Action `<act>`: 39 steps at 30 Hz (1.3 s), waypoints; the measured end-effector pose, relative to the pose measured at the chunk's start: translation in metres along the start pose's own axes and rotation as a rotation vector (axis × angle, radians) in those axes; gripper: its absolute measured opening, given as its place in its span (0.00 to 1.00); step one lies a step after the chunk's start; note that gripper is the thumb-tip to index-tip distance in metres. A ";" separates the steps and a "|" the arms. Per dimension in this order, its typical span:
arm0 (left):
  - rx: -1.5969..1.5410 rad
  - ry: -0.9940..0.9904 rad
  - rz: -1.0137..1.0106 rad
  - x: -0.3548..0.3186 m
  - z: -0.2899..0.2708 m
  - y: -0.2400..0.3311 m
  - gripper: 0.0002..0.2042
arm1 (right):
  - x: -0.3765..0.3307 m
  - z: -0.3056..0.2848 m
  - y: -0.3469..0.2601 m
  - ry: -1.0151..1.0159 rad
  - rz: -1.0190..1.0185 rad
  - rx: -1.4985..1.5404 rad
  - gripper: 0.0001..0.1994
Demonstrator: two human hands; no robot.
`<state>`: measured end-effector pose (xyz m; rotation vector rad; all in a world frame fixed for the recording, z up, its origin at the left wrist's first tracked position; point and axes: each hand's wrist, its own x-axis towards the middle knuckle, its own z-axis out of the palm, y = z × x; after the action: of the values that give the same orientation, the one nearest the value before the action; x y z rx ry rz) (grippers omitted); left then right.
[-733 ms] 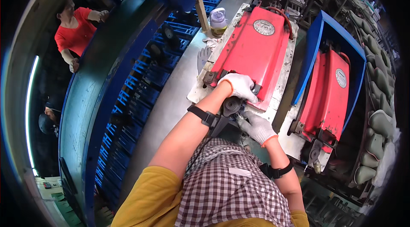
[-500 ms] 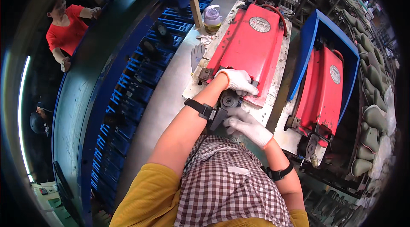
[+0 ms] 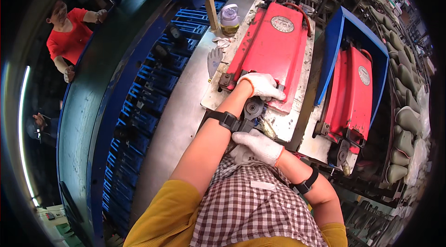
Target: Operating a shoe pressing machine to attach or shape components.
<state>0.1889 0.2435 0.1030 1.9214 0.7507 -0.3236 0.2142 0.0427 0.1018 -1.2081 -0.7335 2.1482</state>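
My left hand (image 3: 264, 87), in a white knit glove, lies on the front end of a red metal machine (image 3: 274, 38). Its fingers are curled near a dark fitting at the cover's lower edge; what they grip is hidden. Just below it sits a grey roller (image 3: 252, 107) on a dark arm that runs toward me. My right hand (image 3: 260, 147), also gloved, is at the lower end of that arm, close to my checked apron (image 3: 251, 196). Its fingers curl downward, and I cannot make out anything in them. Right of the roller hangs a small yellowish piece (image 3: 268, 128).
A second red machine (image 3: 350, 94) under a blue hood (image 3: 360, 22) stands to the right. A lidded bottle (image 3: 229, 19) and a grey glove (image 3: 214, 61) lie on the metal table (image 3: 174, 121). Grey moulded pieces (image 3: 404, 121) fill a rack. A person in red (image 3: 72, 35) stands beyond the conveyor (image 3: 100, 70).
My right hand has moved left and down toward the apron, and its fingers have curled in. The roller and small yellowish piece are more exposed. My left hand stays on the red machine.
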 end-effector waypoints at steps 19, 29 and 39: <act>0.432 0.241 0.024 -0.012 0.014 0.007 0.35 | -0.002 -0.002 -0.001 0.115 -0.125 -0.045 0.22; 0.453 0.219 0.006 -0.008 0.014 0.007 0.33 | -0.022 -0.062 0.039 0.688 -0.193 -0.610 0.24; 0.537 0.222 0.030 0.002 0.019 0.001 0.30 | 0.033 -0.093 0.060 0.404 -0.187 -0.002 0.17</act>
<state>0.1931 0.2273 0.0939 2.5042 0.8363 -0.3182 0.2696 0.0418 0.0003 -1.4528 -0.6394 1.6801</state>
